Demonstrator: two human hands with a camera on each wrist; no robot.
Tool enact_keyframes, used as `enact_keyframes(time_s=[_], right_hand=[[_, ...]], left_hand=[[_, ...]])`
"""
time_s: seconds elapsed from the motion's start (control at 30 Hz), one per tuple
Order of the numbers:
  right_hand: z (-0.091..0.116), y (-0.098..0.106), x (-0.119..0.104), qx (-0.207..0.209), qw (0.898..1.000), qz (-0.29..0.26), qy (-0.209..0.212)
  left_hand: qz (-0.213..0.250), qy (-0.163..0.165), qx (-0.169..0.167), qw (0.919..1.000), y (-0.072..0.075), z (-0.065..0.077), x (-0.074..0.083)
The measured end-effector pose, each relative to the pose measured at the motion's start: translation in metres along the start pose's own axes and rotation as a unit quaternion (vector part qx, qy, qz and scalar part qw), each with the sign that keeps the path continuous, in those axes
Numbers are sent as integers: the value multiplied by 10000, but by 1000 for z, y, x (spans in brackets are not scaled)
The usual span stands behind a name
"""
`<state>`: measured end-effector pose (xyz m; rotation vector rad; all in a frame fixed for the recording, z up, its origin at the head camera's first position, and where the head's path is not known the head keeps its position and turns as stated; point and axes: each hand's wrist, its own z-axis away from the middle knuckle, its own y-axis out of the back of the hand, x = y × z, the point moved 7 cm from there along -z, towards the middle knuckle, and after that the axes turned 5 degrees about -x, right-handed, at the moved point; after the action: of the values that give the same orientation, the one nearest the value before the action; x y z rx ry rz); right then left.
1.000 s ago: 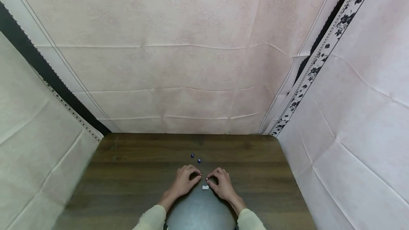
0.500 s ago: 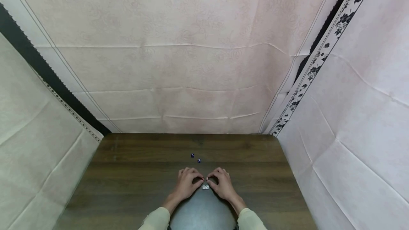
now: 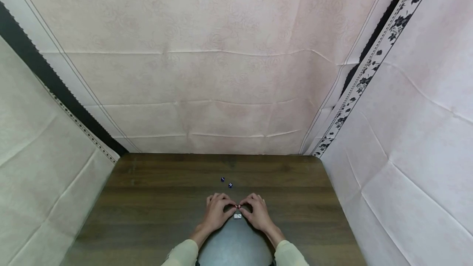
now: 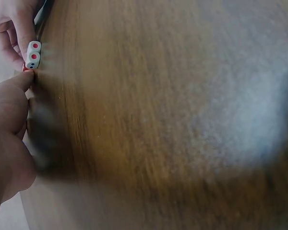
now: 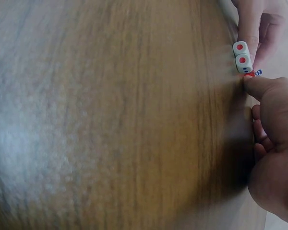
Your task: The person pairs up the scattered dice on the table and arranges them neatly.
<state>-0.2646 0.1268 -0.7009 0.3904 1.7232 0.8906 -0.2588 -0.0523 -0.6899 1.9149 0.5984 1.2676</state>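
Red dice [image 3: 239, 206] mostly covered by fingertips, pips too small to read; sleeves [image 3: 182, 253] cut off at bottom edge. Left hand [image 3: 216, 212] pinching one, right hand [image 3: 258, 212] other, side by side between hands! White dice [image 3: 236, 216] just nearer person, blue dice [image 3: 230, 185] beyond.

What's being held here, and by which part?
The left grip and right grip each pinch a red die near its outer side; contact faces are hidden.

White dice [image 3: 237, 216] on table [image 3: 155, 200]. Just beyond them I see red dice [image 3: 237, 206], pinched by left hand [image 3: 217, 211] and right hand [image 3: 258, 211]; blue dice [image 3: 230, 185] farther beyond them.
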Motion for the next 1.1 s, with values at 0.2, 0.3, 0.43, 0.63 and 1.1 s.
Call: enact_keyframes(time_s=[0.2, 0.3, 0.43, 0.63, 1.1], right_hand=[[1, 1, -2, 4, 10000, -18, 52], [1, 1, -2, 1, 10000, -23, 53], [1, 2, -3, -9, 10000, -17, 44], [1, 2, -2, -37, 10000, 5, 21], [0, 2, -2, -117, 9999, -25, -42]], left_hand=[[35, 78, -14, 10000, -1, -1, -1], [41, 90, -5, 10000, -1, -1, -1], [63, 88, 5, 9999, -1, 0, -2], [69, 95, -5, 9999, -3, 0, -3], [66, 76, 7, 9999, -5, 0, -4]])
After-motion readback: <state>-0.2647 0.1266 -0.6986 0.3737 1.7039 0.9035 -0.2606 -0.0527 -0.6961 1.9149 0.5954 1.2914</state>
